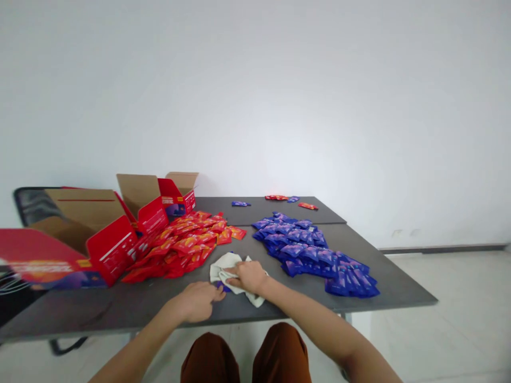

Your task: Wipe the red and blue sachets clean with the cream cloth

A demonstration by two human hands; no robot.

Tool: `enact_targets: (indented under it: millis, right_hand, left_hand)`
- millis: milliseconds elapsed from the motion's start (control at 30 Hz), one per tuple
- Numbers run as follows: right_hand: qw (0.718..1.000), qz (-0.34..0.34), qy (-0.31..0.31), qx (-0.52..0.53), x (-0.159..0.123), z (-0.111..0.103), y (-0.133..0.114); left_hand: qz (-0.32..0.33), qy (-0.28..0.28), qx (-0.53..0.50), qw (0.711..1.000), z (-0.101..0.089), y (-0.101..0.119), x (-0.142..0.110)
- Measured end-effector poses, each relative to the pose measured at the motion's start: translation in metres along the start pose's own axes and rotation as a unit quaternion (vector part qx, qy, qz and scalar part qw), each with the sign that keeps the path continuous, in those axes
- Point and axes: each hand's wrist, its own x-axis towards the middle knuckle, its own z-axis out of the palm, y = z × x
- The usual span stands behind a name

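Note:
A white cloth (pixel 225 266) lies crumpled on the grey table (pixel 279 300) near its front edge. My right hand (pixel 249 276) rests on the cloth with its fingers bent, pressing or gripping it. My left hand (pixel 199 300) lies just left of it, fingers curled and pinching a small blue sachet (pixel 221 287) that peeks out beside the cloth. A heap of red sachets (pixel 187 244) spreads to the left of the cloth. A heap of blue sachets (pixel 311 252) spreads to the right.
Open red cardboard boxes (pixel 120 234) stand along the table's left side, one (pixel 43 260) lying flat at the front left. A few loose sachets (pixel 279 199) lie at the far edge. A dark chair (pixel 32 205) stands behind the boxes. My knees (pixel 247 359) are below the table edge.

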Motion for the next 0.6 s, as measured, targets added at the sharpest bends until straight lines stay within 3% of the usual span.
enact_targets:
  millis: [167,333,467,600]
  right_hand:
    - [0.993,0.113,0.038,-0.001,0.017,-0.017,0.011]
    - [0.987,0.137,0.079,-0.012,-0.013,-0.039,0.018]
    - [0.978,0.143,0.153,-0.002,-0.031,-0.054,0.022]
    - [0.974,0.119,0.187,0.045,-0.038,-0.053,0.006]
  left_hand:
    - [-0.172,0.114,0.055,0.977,0.009,0.03,0.023]
    - [-0.198,0.228,0.098,0.948,0.032,0.049,0.039]
    - [-0.225,0.242,0.046,0.943,0.037,0.049,0.055]
    - [-0.255,0.249,-0.029,0.934,0.036,0.032,0.064]
